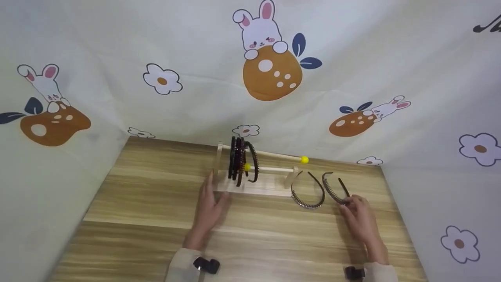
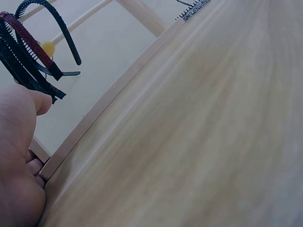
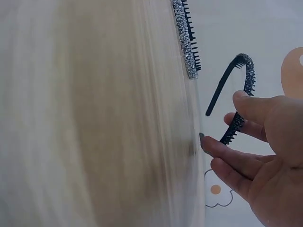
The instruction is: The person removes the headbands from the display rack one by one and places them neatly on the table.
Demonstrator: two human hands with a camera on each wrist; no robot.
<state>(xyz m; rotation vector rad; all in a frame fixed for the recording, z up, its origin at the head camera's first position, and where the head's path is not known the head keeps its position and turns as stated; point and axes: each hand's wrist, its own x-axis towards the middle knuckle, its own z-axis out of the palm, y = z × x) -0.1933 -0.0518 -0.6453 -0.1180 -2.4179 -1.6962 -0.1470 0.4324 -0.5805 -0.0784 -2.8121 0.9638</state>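
Observation:
My right hand [image 1: 362, 219] pinches a dark toothed headband [image 1: 332, 190] between thumb and fingers at the right of the table. In the right wrist view, that headband [image 3: 248, 80] has a sparkly outer band, with its teeth and one free end showing. Just left of it, another sparkly headband [image 1: 307, 205] lies by the rack's right end. Against the left end of a pale wooden headband rack [image 1: 266, 191], my left hand [image 1: 207, 211] rests with fingers extended and thumb apart. Several dark headbands [image 1: 236, 156], one reddish, hang together on the rack's left part.
Two wooden rods on the rack run sideways, tipped with yellow balls [image 1: 305, 159]. The wood-grain table [image 1: 156, 196] meets pale cloth walls [image 1: 195, 47] printed with rabbits and flowers, close behind the rack and along both sides.

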